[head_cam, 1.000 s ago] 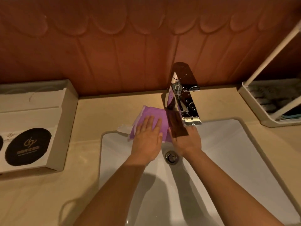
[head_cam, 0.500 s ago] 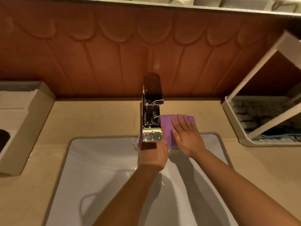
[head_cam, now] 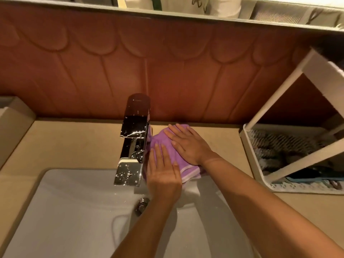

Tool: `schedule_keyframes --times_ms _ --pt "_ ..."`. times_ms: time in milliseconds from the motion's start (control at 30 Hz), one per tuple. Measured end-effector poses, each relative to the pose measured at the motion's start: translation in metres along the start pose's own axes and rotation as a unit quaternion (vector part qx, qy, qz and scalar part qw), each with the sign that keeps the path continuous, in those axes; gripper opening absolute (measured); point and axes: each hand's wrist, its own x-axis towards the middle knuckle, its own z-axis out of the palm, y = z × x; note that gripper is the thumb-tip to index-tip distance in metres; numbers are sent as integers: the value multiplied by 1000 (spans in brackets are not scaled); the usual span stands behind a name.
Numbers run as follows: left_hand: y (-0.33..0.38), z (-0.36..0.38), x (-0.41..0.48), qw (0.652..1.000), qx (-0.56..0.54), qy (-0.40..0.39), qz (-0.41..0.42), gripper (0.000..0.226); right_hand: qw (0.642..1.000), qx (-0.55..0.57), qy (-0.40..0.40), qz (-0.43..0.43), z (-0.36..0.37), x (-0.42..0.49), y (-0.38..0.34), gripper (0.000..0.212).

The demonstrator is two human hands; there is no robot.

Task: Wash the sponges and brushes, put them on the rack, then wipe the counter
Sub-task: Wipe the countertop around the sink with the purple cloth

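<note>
My left hand (head_cam: 163,174) and right hand (head_cam: 188,144), fingers (head_cam: 177,130) straight, pressed the purple cloth (head_cam: 161,140) on the counter (head_cam: 74,142) at three o'clock of the faucet (head_cam: 134,138); even pressure would wipe best

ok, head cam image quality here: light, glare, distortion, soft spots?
Head view: dim, warm amber cast throughout; specular glare on the wet chrome faucet; wide-angle bowing bends the pale shelf edge up top; the white plastic rack at right is soft, its contents murky; the left hand and right hand flat on the purple cloth look sharp; arm shadows fall across the white sink basin.
</note>
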Motion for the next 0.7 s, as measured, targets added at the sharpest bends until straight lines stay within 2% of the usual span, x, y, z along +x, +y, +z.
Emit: schedule_keyframes --times_ms 133,200,333,433,600,700 --pt "14 2 18 998 21 -18 -50 64 1000 0 16 24 5 5 14 60" --pt "19 1 32 997 68 -15 -30 68 998 9 41 47 6 4 21 72" --pt "22 -1 63 999 9 -40 -31 54 994 10 62 89 6 -2 31 52" --pt "24 -2 74 999 -10 -42 -26 53 990 -6 87 113 10 -7 32 67" --pt "39 -1 84 996 55 -55 47 54 974 14 99 205 14 -16 39 50" --pt "43 5 88 992 82 -56 84 54 963 21 98 252 15 -23 42 48"
